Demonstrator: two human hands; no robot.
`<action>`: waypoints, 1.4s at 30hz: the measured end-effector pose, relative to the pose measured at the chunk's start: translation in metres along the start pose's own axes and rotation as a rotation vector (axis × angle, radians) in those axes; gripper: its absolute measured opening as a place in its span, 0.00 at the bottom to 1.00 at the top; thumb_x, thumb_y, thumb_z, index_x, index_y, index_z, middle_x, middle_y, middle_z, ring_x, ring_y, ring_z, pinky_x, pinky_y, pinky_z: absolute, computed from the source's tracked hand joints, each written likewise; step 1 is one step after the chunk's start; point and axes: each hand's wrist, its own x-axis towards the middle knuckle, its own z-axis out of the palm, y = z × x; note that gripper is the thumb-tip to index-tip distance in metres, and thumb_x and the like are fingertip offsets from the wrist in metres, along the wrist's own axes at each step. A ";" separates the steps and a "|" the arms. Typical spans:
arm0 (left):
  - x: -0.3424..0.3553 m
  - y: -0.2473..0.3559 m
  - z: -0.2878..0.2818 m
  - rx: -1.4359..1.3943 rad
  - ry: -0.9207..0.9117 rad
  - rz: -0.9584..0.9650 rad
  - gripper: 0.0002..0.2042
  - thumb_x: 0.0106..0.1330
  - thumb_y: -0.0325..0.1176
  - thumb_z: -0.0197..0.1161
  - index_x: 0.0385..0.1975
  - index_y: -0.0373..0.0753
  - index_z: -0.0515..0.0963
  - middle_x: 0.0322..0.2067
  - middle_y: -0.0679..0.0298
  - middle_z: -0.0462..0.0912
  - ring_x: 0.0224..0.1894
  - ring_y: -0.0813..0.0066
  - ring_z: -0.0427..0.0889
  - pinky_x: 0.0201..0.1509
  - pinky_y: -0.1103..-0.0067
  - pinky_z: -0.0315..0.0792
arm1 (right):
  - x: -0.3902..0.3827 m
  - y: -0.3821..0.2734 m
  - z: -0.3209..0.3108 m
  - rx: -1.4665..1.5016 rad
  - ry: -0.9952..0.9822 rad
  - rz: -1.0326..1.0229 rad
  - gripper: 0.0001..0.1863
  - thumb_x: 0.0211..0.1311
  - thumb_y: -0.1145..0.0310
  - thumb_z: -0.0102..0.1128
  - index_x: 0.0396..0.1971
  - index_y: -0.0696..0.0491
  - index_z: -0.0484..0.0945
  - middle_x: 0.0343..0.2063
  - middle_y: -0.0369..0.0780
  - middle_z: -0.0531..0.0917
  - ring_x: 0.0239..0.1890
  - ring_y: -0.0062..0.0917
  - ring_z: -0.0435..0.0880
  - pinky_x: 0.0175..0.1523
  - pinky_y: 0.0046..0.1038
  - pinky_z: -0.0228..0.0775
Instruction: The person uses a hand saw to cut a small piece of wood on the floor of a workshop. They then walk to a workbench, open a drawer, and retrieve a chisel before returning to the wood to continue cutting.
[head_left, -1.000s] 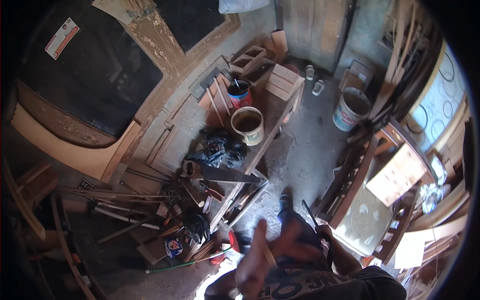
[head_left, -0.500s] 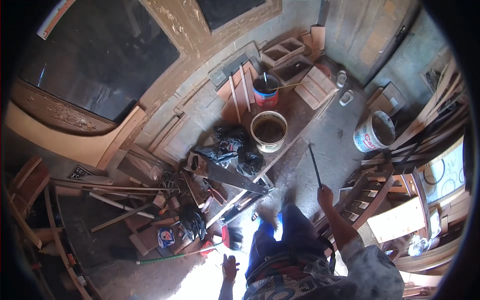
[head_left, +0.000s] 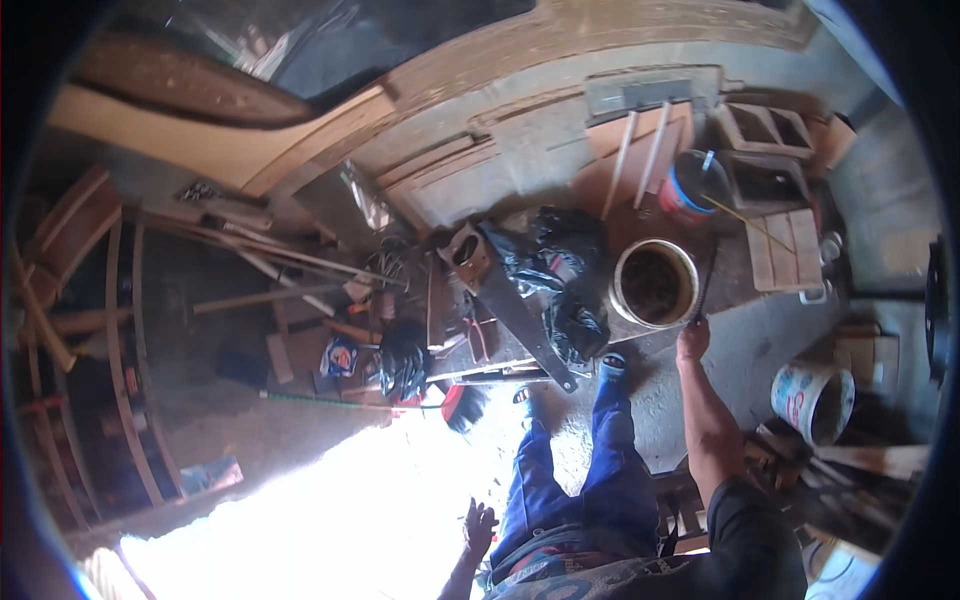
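My right hand is closed around a thin dark rod, which points away from me. Both are beside the right side of a round, cream-rimmed bucket with dark contents; whether the rod touches its rim I cannot tell. Low in front of my body, my left hand hangs with its fingers apart, holding nothing. A handsaw and black plastic bags lie left of the bucket.
Behind the bucket stand a red-and-blue bucket and wooden frames. A white bucket is tipped at the right. A broom lies left of my feet, near strong sunlight on the floor. Wood strips lean at the far left.
My view has swung to the right. My right hand has brought the rod from over the open floor to beside the cream-rimmed bucket. My feet stand farther apart; my left hand stays low.
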 end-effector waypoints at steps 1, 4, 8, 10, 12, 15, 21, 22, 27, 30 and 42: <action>-0.008 0.004 0.011 0.019 0.006 0.034 0.37 0.72 0.46 0.57 0.73 0.36 0.48 0.54 0.54 0.77 0.40 0.65 0.86 0.34 0.75 0.81 | 0.012 -0.001 0.004 0.038 -0.046 0.029 0.22 0.64 0.55 0.56 0.51 0.54 0.78 0.42 0.53 0.84 0.47 0.51 0.81 0.52 0.48 0.71; -0.029 0.001 0.031 0.018 0.021 0.092 0.39 0.71 0.40 0.58 0.74 0.32 0.43 0.58 0.47 0.75 0.38 0.71 0.85 0.34 0.80 0.80 | 0.019 -0.015 0.008 0.517 -0.258 0.027 0.26 0.63 0.53 0.60 0.54 0.55 0.76 0.49 0.47 0.82 0.52 0.39 0.81 0.57 0.38 0.69; -0.020 -0.047 0.032 -0.104 0.072 0.138 0.37 0.67 0.35 0.62 0.72 0.33 0.51 0.53 0.52 0.78 0.38 0.71 0.83 0.37 0.76 0.80 | 0.014 -0.011 -0.011 0.307 -0.393 -0.004 0.26 0.67 0.54 0.59 0.58 0.56 0.74 0.54 0.45 0.80 0.58 0.33 0.77 0.60 0.34 0.66; -0.008 -0.061 0.023 0.187 0.061 0.510 0.30 0.69 0.33 0.59 0.70 0.37 0.57 0.57 0.47 0.72 0.45 0.60 0.82 0.40 0.68 0.81 | -0.010 0.009 -0.021 -0.047 -0.383 -0.075 0.19 0.70 0.57 0.51 0.49 0.56 0.77 0.48 0.49 0.81 0.51 0.42 0.79 0.56 0.39 0.69; 0.005 -0.066 0.022 0.513 0.097 0.830 0.27 0.74 0.34 0.54 0.71 0.39 0.55 0.62 0.46 0.69 0.46 0.55 0.83 0.40 0.68 0.83 | -0.053 0.000 -0.038 -0.164 -0.526 -0.158 0.18 0.71 0.57 0.47 0.38 0.56 0.80 0.31 0.51 0.84 0.34 0.46 0.84 0.44 0.43 0.75; 0.021 -0.096 0.019 0.178 -0.025 0.492 0.25 0.74 0.34 0.53 0.68 0.39 0.57 0.60 0.47 0.70 0.47 0.55 0.83 0.42 0.69 0.81 | -0.148 -0.136 -0.067 0.443 -0.699 -0.189 0.07 0.70 0.75 0.57 0.44 0.53 0.82 0.24 0.29 0.76 0.26 0.10 0.72 0.29 0.17 0.66; 0.028 -0.107 -0.013 0.120 0.058 0.394 0.23 0.62 0.28 0.62 0.58 0.32 0.67 0.56 0.48 0.75 0.56 0.52 0.77 0.60 0.63 0.72 | -0.159 -0.344 0.029 0.225 -0.729 -0.914 0.17 0.67 0.75 0.59 0.55 0.54 0.76 0.37 0.42 0.80 0.36 0.27 0.80 0.44 0.25 0.73; 0.029 -0.101 -0.019 0.140 0.084 0.370 0.24 0.60 0.28 0.63 0.57 0.31 0.69 0.57 0.47 0.75 0.59 0.50 0.75 0.63 0.62 0.71 | -0.147 -0.352 0.065 0.193 -0.719 -0.982 0.21 0.65 0.74 0.60 0.59 0.53 0.74 0.42 0.45 0.81 0.42 0.33 0.82 0.51 0.28 0.74; 0.001 -0.066 -0.039 -0.421 0.198 -0.153 0.36 0.73 0.47 0.56 0.74 0.42 0.48 0.56 0.49 0.76 0.40 0.64 0.85 0.37 0.74 0.80 | -0.099 -0.386 0.188 -0.574 -0.522 -1.208 0.46 0.48 0.61 0.74 0.69 0.46 0.62 0.58 0.52 0.71 0.64 0.49 0.67 0.71 0.45 0.58; 0.010 -0.135 -0.058 -0.500 0.205 -0.211 0.38 0.71 0.50 0.60 0.75 0.46 0.50 0.47 0.50 0.83 0.39 0.69 0.84 0.35 0.76 0.77 | -0.051 -0.356 0.224 -0.691 -0.551 -1.090 0.47 0.42 0.61 0.74 0.68 0.43 0.63 0.59 0.50 0.72 0.66 0.47 0.66 0.69 0.49 0.58; 0.008 -0.092 -0.040 -0.580 0.153 -0.303 0.34 0.73 0.44 0.59 0.74 0.44 0.52 0.60 0.55 0.73 0.44 0.63 0.85 0.37 0.76 0.79 | -0.034 -0.362 0.237 -0.898 -0.698 -1.268 0.13 0.50 0.68 0.66 0.37 0.49 0.78 0.45 0.45 0.80 0.48 0.42 0.81 0.52 0.45 0.73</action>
